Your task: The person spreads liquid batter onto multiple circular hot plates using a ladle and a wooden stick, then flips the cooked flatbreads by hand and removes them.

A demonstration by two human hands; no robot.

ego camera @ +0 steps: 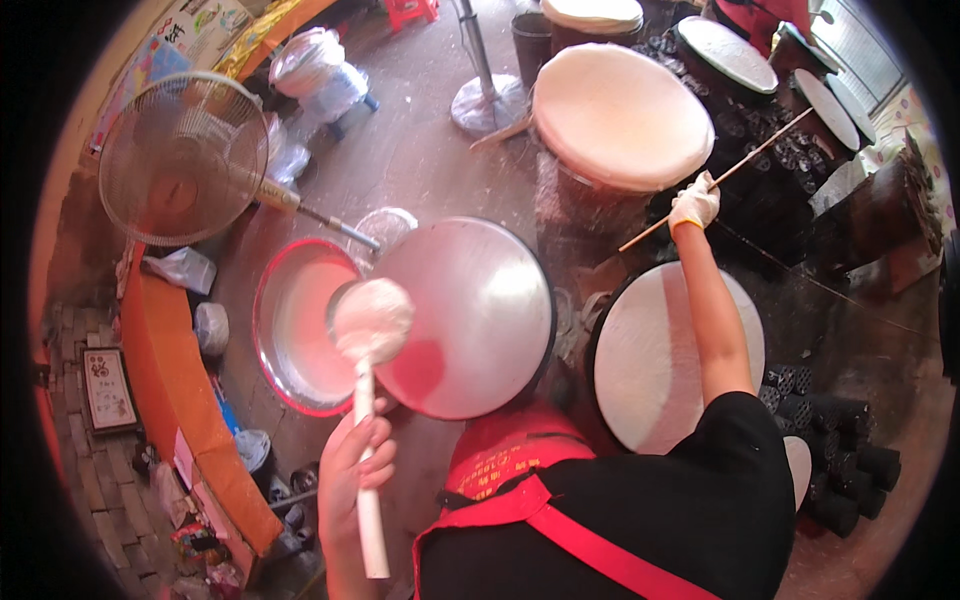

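Observation:
My left hand (351, 454) grips the white handle of a ladle (373, 517). Its bowl, heaped with pale batter (373, 315), hangs above the edge between a red-rimmed basin (259, 330) and a bare round metal griddle (487, 300). More pale batter (311, 319) lies in the basin. Out to the right, my gloved right hand (695, 202) is shut around a long thin wooden stick (761, 154). Under my right arm, a second griddle (598, 341) carries a thin white sheet of batter (637, 360). Ahead of that hand rests a stack of round, thin sheets (622, 112).
A standing fan (184, 157) leans in at the left beside an orange counter (161, 360). Black honeycomb coal briquettes (832, 450) are piled at the right. Several more covered griddles (727, 54) stand at the far right, near a person in red (765, 22). A metal pole (476, 49) rises ahead.

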